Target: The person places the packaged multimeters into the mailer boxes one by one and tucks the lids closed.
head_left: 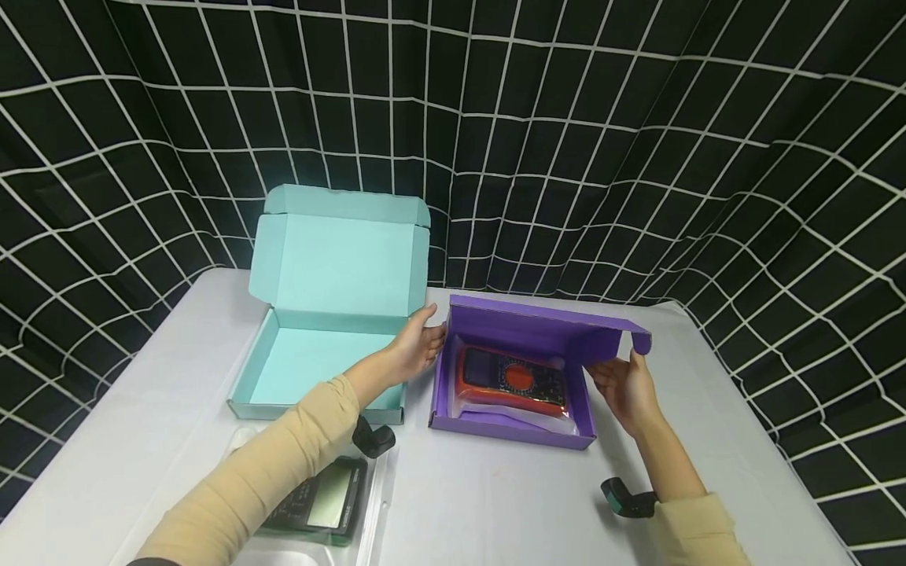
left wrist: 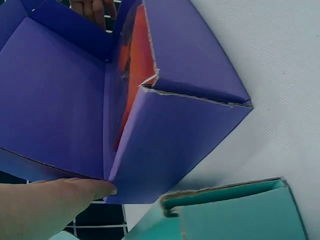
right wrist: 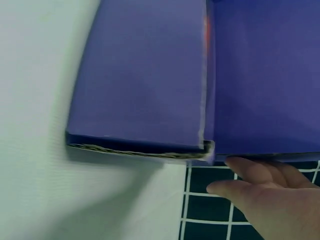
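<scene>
A purple cardboard box (head_left: 513, 431) stands on the table with its lid (head_left: 545, 318) raised and leaning over the inside. In it lies a red and black multimeter (head_left: 517, 380) in a clear plastic bag. My left hand (head_left: 419, 346) is at the box's left side, fingers extended; its thumb lies along the lid's edge in the left wrist view. At the right end, my right hand (head_left: 626, 389) has its fingers against the lid's side flap and its thumb raised apart from them. The right wrist view shows these fingertips (right wrist: 242, 167) at the lid's lower edge.
Left of the purple box, a light teal box (head_left: 244, 410) stands with its lid fully up. Nearer the front, under my left forearm, a dark device with a pale screen (head_left: 330, 497) lies in a clear plastic tray (head_left: 378, 503). A black gridded curtain (head_left: 524, 157) hangs behind the table.
</scene>
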`<action>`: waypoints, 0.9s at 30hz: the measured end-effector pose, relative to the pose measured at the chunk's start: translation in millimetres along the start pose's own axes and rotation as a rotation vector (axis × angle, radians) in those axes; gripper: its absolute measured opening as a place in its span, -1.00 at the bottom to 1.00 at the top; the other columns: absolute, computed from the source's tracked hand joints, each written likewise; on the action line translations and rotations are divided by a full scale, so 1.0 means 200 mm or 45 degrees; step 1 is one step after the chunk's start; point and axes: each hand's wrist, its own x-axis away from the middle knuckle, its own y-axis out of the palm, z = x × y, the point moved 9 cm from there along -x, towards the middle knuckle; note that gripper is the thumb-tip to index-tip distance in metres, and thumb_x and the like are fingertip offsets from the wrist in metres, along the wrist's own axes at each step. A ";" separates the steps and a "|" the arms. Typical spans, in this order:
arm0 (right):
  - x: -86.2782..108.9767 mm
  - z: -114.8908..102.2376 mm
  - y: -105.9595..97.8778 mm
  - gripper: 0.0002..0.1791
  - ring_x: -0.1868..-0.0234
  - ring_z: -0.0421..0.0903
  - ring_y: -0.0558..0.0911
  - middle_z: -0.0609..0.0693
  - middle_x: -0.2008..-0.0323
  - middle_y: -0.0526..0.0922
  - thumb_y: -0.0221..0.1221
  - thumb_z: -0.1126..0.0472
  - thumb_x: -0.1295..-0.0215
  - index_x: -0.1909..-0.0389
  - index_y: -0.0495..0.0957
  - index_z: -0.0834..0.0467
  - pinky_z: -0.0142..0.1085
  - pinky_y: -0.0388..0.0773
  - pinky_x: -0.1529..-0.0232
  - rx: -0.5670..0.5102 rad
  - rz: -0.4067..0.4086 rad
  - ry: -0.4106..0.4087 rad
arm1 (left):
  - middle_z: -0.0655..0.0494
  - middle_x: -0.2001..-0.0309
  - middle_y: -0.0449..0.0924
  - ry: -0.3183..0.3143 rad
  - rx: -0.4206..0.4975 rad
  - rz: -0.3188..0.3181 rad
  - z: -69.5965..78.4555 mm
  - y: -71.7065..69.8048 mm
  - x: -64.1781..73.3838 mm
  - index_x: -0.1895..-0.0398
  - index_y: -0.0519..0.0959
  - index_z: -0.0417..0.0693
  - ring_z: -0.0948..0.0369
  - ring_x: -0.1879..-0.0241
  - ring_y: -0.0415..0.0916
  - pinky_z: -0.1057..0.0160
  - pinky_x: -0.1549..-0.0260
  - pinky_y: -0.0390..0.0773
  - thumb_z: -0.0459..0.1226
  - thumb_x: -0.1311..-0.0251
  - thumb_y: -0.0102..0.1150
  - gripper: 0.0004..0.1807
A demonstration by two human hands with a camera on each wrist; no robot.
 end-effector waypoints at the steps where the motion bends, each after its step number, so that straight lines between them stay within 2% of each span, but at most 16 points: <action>1: 0.00 0.00 0.00 -0.03 -0.45 0.26 -0.37 0.50 -0.40 -0.42 -0.95 -0.26 -0.33 -0.37 -0.48 0.56 0.00 -0.57 -0.41 -0.010 -0.006 -0.006 | -0.29 -0.51 -0.44 0.003 -0.008 0.000 0.00 0.00 0.00 -0.49 -0.33 -0.38 -0.08 -0.50 -0.47 0.06 -0.44 -0.44 0.15 -0.41 -0.71 -0.13; 7: 0.02 -0.01 0.02 -0.10 -0.44 0.26 -0.44 0.47 -0.40 -0.52 -0.90 -0.22 -0.38 -0.37 -0.55 0.50 0.06 -0.55 -0.40 -0.008 -0.032 -0.007 | -0.26 -0.52 -0.46 -0.004 -0.020 -0.002 0.00 0.00 0.01 -0.50 -0.34 -0.34 -0.06 -0.50 -0.47 0.07 -0.44 -0.43 0.15 -0.42 -0.74 -0.15; 10: 0.04 -0.02 0.03 -0.12 -0.44 0.25 -0.43 0.45 -0.41 -0.51 -0.88 -0.22 -0.39 -0.39 -0.55 0.47 0.09 -0.53 -0.40 0.020 -0.054 0.020 | -0.25 -0.52 -0.43 -0.021 -0.020 0.015 0.02 0.01 0.03 -0.51 -0.31 -0.33 -0.05 -0.51 -0.45 0.07 -0.44 -0.42 0.12 -0.43 -0.76 -0.18; 13: 0.06 -0.03 0.02 -0.09 -0.46 0.23 -0.40 0.43 -0.42 -0.49 -0.88 -0.25 -0.36 -0.39 -0.54 0.47 0.09 -0.52 -0.40 -0.019 -0.052 0.056 | -0.24 -0.53 -0.38 -0.027 -0.024 0.041 0.06 0.02 0.06 -0.51 -0.27 -0.33 -0.05 -0.51 -0.42 0.05 -0.44 -0.41 0.09 -0.44 -0.77 -0.21; 16: 0.10 -0.04 0.00 -0.02 -0.47 0.19 -0.36 0.34 -0.45 -0.38 -0.86 -0.33 -0.31 -0.41 -0.51 0.44 0.06 -0.49 -0.41 -0.117 -0.063 0.088 | -0.24 -0.52 -0.31 -0.015 -0.020 0.048 0.10 0.03 0.09 -0.50 -0.19 -0.37 -0.06 -0.51 -0.36 0.04 -0.45 -0.39 0.06 -0.45 -0.77 -0.22; 20: 0.13 -0.04 -0.05 0.04 -0.48 0.10 -0.33 0.09 -0.40 0.06 -0.75 -0.42 -0.26 -0.44 -0.49 0.36 -0.02 -0.48 -0.43 -0.289 -0.085 0.109 | -0.27 -0.51 -0.19 -0.010 -0.023 0.033 0.13 0.03 0.13 -0.48 -0.07 -0.40 -0.06 -0.51 -0.27 0.05 -0.45 -0.35 0.05 -0.45 -0.79 -0.21; 21: 0.14 -0.04 -0.06 0.04 -0.48 0.09 -0.35 0.09 -0.41 0.05 -0.74 -0.42 -0.26 -0.43 -0.52 0.37 -0.03 -0.48 -0.43 -0.306 -0.090 0.105 | -0.28 -0.51 -0.16 -0.010 -0.033 0.024 0.14 0.03 0.14 -0.48 -0.06 -0.40 -0.07 -0.51 -0.26 0.05 -0.45 -0.34 0.06 -0.45 -0.79 -0.20; 23: 0.15 -0.05 -0.08 0.05 -0.47 0.12 -0.34 0.12 -0.42 0.02 -0.71 -0.41 -0.28 -0.45 -0.46 0.39 -0.03 -0.47 -0.43 -0.295 -0.076 0.082 | -0.30 -0.50 -0.12 -0.012 -0.050 0.004 0.14 0.03 0.15 -0.47 -0.04 -0.41 -0.08 -0.51 -0.24 0.04 -0.46 -0.33 0.06 -0.45 -0.80 -0.19; 24: 0.15 -0.05 -0.09 0.05 -0.46 0.13 -0.34 0.17 -0.44 -0.07 -0.71 -0.40 -0.28 -0.45 -0.44 0.42 -0.02 -0.46 -0.42 -0.262 -0.070 0.066 | -0.30 -0.49 -0.09 -0.011 -0.060 -0.005 0.15 0.03 0.16 -0.47 -0.04 -0.42 -0.08 -0.50 -0.24 0.03 -0.45 -0.33 0.06 -0.45 -0.80 -0.19; 25: 0.16 -0.05 -0.10 0.03 -0.46 0.15 -0.33 0.19 -0.44 -0.09 -0.70 -0.39 -0.29 -0.48 -0.27 0.36 -0.01 -0.44 -0.43 -0.234 -0.056 0.054 | -0.31 -0.49 -0.08 -0.010 -0.064 -0.014 0.14 0.03 0.16 -0.47 -0.03 -0.43 -0.09 -0.50 -0.24 0.03 -0.45 -0.33 0.06 -0.45 -0.80 -0.18; 26: 0.16 -0.05 -0.11 0.01 -0.46 0.16 -0.30 0.19 -0.45 -0.05 -0.70 -0.38 -0.30 -0.47 -0.13 0.34 0.01 -0.42 -0.43 -0.187 -0.044 0.039 | -0.31 -0.48 -0.06 -0.011 -0.064 -0.022 0.14 0.03 0.17 -0.47 -0.04 -0.43 -0.09 -0.50 -0.23 0.02 -0.45 -0.35 0.07 -0.45 -0.80 -0.18; 27: 0.16 -0.05 -0.12 -0.02 -0.46 0.14 -0.25 0.20 -0.44 0.02 -0.69 -0.37 -0.31 -0.41 0.09 0.28 0.02 -0.41 -0.42 -0.154 -0.034 0.023 | -0.31 -0.48 -0.04 -0.012 -0.067 -0.023 0.14 0.03 0.17 -0.48 -0.07 -0.42 -0.10 -0.50 -0.23 0.02 -0.45 -0.35 0.07 -0.45 -0.79 -0.19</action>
